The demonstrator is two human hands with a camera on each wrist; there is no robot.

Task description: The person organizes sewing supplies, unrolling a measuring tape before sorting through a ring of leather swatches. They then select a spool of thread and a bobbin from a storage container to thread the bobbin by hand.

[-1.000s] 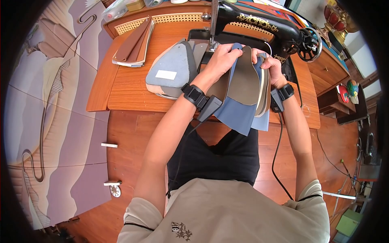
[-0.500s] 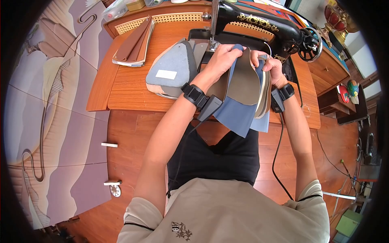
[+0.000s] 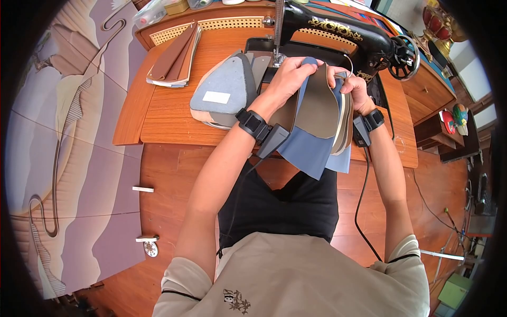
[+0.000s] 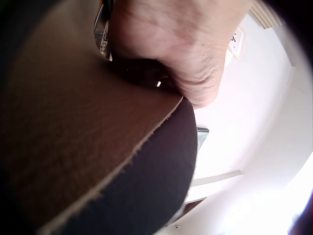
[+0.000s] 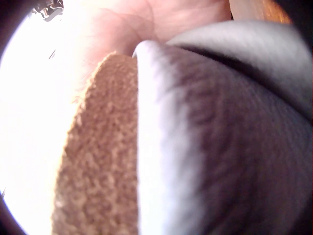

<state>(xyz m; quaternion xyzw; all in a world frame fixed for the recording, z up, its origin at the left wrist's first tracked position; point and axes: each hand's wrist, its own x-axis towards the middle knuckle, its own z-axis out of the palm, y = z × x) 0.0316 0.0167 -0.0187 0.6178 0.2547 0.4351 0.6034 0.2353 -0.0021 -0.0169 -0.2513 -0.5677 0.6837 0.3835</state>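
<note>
Blue sheet [image 3: 310, 150] was held at its upper end

The left hand [image 3: 290, 79] pinched it there; the right hand [image 3: 355, 90] gripped more sheets [image 3: 346, 117]. A brown sheet [image 3: 318, 105] hung between the hands, over the blue one. Below the grip, the blue lower end passed the table's [image 3: 169, 124] front edge.

Brown pc [image 4: 68, 147]: matt, leather-look, rough edge; tan pc [image 5: 100, 152]: fuzzy; sewing mach. [image 3: 332, 29]: glossy metal; tbl [image 3: 169, 121]: smooth wood.

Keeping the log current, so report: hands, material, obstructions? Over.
Left hand pinching swatches near top; right hand gripping them too. Lower ends past table edge. Sewing machine just beyond, not visibly blocking.
</note>
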